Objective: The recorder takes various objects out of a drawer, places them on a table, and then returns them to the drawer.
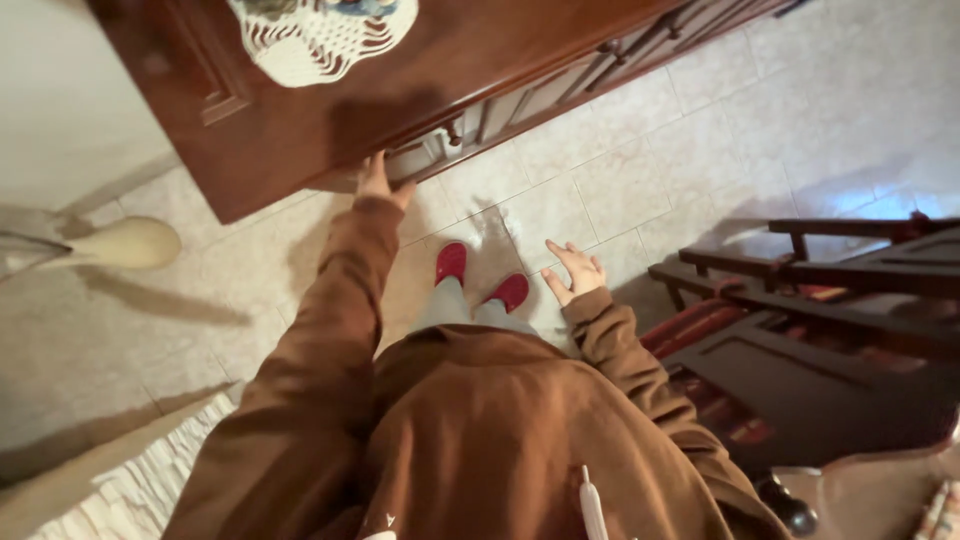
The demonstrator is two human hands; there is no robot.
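Floor: pale tiles under your red shoes
Left hand: touching the brown wooden cabinet; grip unclear
Right hand: open; empty

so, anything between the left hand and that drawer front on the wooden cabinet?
Nothing visible. The left hand is already at the edge of the drawer on the wooden cabinet, fingers on it. The right hand hangs open over the tiled floor, touching nothing.
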